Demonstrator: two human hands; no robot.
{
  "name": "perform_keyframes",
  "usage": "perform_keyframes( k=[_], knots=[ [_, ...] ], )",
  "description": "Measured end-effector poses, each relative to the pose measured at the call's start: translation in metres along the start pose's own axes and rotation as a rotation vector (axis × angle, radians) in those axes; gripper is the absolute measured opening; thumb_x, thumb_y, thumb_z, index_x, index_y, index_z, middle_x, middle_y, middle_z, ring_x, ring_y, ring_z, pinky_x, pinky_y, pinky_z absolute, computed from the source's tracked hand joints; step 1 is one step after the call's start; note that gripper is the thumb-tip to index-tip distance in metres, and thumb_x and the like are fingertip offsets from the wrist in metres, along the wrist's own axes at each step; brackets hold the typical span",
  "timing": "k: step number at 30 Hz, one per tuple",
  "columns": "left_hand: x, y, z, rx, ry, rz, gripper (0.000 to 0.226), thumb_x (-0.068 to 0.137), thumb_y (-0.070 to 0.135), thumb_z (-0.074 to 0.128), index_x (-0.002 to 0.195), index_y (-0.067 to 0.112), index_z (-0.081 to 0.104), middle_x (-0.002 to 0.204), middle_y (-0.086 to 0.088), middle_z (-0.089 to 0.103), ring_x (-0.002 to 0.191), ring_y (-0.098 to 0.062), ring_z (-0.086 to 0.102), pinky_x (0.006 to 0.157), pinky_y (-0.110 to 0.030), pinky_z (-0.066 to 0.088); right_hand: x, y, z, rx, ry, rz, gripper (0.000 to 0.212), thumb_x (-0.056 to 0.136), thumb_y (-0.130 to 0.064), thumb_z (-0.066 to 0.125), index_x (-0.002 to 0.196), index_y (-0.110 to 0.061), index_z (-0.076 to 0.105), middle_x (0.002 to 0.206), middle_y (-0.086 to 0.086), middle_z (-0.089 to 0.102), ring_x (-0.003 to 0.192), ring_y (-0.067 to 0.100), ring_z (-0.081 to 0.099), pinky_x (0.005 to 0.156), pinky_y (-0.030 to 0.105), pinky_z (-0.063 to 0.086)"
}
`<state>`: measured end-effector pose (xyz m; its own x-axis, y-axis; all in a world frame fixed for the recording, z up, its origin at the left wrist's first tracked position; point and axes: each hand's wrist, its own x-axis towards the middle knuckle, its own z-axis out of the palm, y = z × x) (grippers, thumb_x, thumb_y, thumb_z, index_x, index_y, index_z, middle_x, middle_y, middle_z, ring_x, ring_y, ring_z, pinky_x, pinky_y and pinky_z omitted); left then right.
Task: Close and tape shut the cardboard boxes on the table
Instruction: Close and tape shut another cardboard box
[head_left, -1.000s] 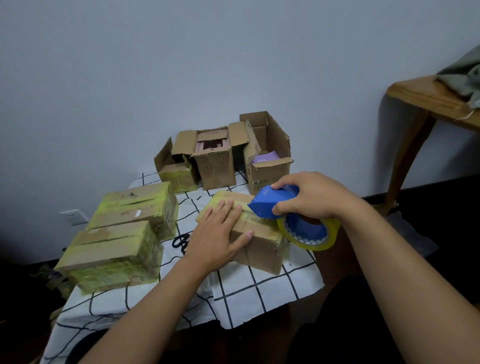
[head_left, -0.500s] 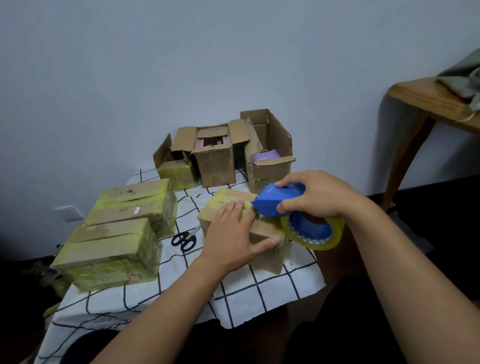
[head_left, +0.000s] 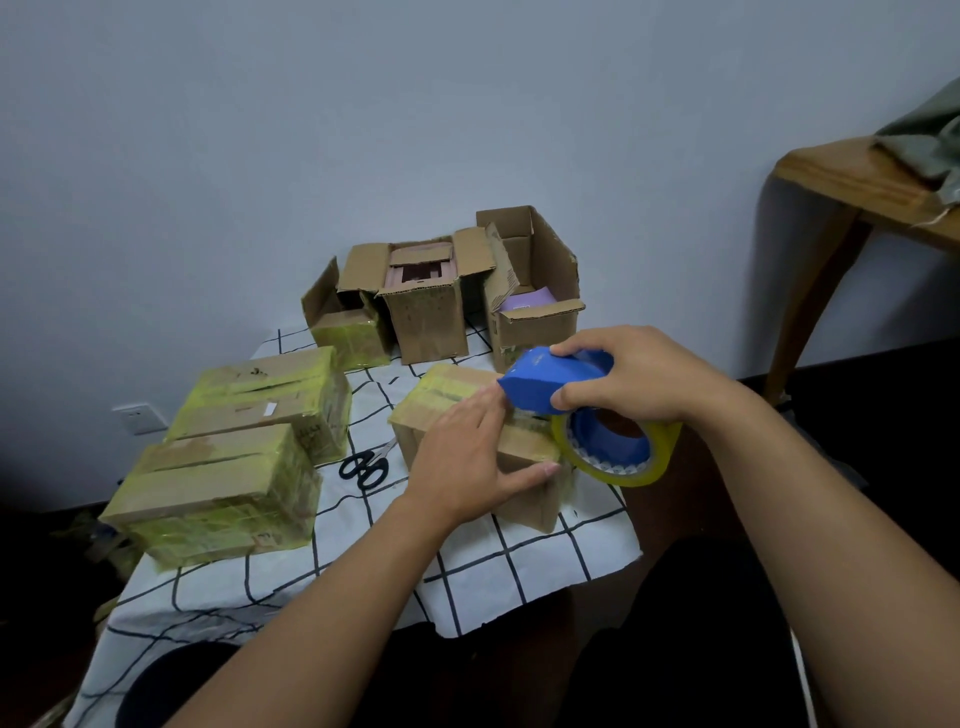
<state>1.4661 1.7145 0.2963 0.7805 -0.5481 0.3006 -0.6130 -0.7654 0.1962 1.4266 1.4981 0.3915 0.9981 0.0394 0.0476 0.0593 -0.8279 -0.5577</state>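
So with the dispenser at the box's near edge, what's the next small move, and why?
Probably draw the dispenser down over the near edge of the box and onto its front face. The right hand grips the dispenser at that edge, tape already lies yellow along the top, and the left hand presses flat on the box, steadying it.

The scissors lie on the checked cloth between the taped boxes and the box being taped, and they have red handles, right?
Not quite. The head view shows the scissors with black handles, not red. They do lie on the checked cloth, between the taped boxes and the box being taped.
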Motion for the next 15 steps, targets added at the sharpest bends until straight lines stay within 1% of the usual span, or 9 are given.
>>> perform_keyframes(
  k=[2,4,6,8,12,15],
  knots=[
    [0.001,-0.002,-0.002,0.044,-0.042,-0.038,0.104,0.075,0.09,0.035,0.154,0.024,0.024,0.157,0.003,0.035,0.143,-0.014,0.032,0.117,-0.037,0.029,-0.009,0.012,-0.006,-0.02,-0.017,0.016,0.058,0.073,-0.054,0.078,0.127,-0.046,0.06,0.118,-0.011,0.055,0.092,0.008,0.056,0.072,0.024,0.043],
    [0.003,-0.002,-0.004,0.089,-0.092,-0.069,0.106,0.075,0.091,0.032,0.156,0.024,0.022,0.161,0.002,0.027,0.147,-0.015,0.025,0.12,-0.036,0.021,-0.025,0.03,-0.014,-0.057,-0.017,0.056,0.058,0.072,-0.056,0.078,0.126,-0.047,0.06,0.119,-0.012,0.058,0.095,0.008,0.056,0.076,0.027,0.044],
    [0.004,0.002,-0.005,0.113,-0.108,-0.068,0.103,0.074,0.092,0.026,0.156,0.03,0.021,0.163,0.001,0.021,0.148,-0.016,0.02,0.121,-0.036,0.016,-0.041,0.043,-0.02,-0.021,0.018,0.067,0.059,0.071,-0.057,0.078,0.126,-0.048,0.06,0.12,-0.013,0.06,0.097,0.008,0.058,0.082,0.03,0.048],
    [0.005,0.007,-0.004,0.124,-0.116,-0.053,0.098,0.073,0.092,0.023,0.155,0.038,0.019,0.164,-0.001,0.018,0.149,-0.019,0.018,0.12,-0.038,0.014,-0.051,0.047,-0.019,-0.014,0.035,0.037,0.06,0.071,-0.056,0.078,0.127,-0.047,0.06,0.118,-0.017,0.059,0.099,0.008,0.058,0.085,0.031,0.049],
    [0.003,0.013,-0.006,0.168,-0.147,-0.046,0.091,0.075,0.091,0.028,0.153,0.048,0.012,0.164,-0.005,0.014,0.15,-0.021,0.014,0.12,-0.038,0.01,-0.053,0.048,-0.01,-0.025,0.038,0.009,0.061,0.075,-0.054,0.077,0.132,-0.044,0.058,0.115,-0.021,0.054,0.101,0.007,0.053,0.083,0.029,0.043],
    [0.004,0.015,-0.004,0.199,-0.13,-0.028,0.086,0.079,0.086,0.027,0.153,0.045,0.015,0.165,-0.005,0.013,0.151,-0.021,0.011,0.121,-0.038,0.006,-0.054,0.054,-0.009,0.002,0.044,0.034,0.061,0.075,-0.054,0.077,0.132,-0.044,0.058,0.119,-0.019,0.055,0.101,0.007,0.054,0.082,0.028,0.043]
  ],
)
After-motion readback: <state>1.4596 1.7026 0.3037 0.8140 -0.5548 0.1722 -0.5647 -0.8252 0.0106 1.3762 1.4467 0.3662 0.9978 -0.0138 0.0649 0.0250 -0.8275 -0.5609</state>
